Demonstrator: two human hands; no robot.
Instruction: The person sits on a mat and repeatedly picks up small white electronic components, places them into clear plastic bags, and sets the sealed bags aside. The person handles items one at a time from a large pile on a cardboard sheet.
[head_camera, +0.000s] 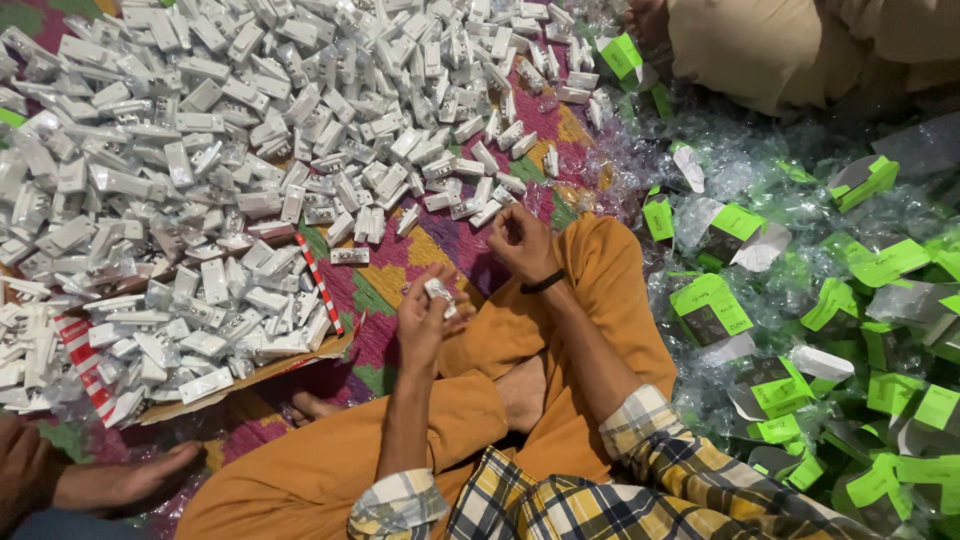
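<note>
Holding a small white plastic part (439, 291) wrapped in a clear film, the left hand (425, 318) closes its fingers around it just above the person's crossed legs in orange trousers (600, 290). The right hand (520, 240) sits a little higher and to the right, curled into a loose fist with a dark band at the wrist; it seems to pinch something small, perhaps a scrap of wrapping, though the view is too poor to tell what, if anything, it grips.

Judging from this, the step in hand is the unwrapping or sorting of one part at a time, with the piece held close to the body. The next move would call for a firm hold by the left hand while the right works at the film, then a short reach to one of the heaps.

Just ahead and to the left lies a large heap of white parts (230, 150), spread over a patterned mat (400, 270) and partly on a flat piece of cardboard (250, 372) with a red and white striped edge. To the right, well apart from the white heap, is a pile of clear plastic packets with green cards (800, 320). Another person's knee in tan cloth (760, 45) shows at the top right, and another person's foot (120, 482) rests at the lower left.
</note>
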